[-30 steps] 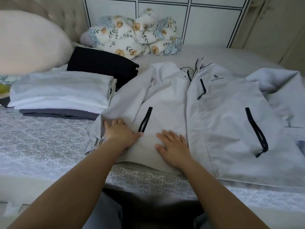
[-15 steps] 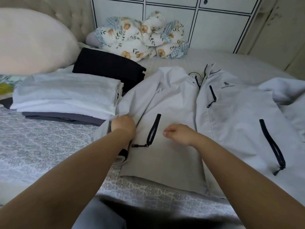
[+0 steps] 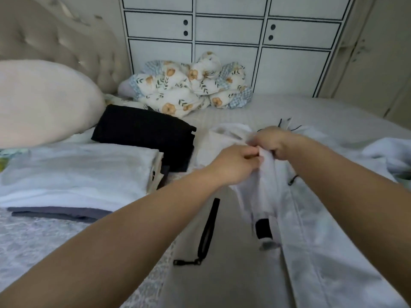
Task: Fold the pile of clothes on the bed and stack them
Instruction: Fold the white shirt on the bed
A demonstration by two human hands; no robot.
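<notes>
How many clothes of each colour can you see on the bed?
White or pale grey: 2, the jacket held by the left hand and right hand, and the folded white stack top
Dark grey: 1, the folded piece
Black: 1, the folded garment
Total: 4

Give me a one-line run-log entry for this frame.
phase: folding jacket | left hand: grips jacket fabric | right hand: grips same fold | folded stack: beside jacket on bed
</notes>
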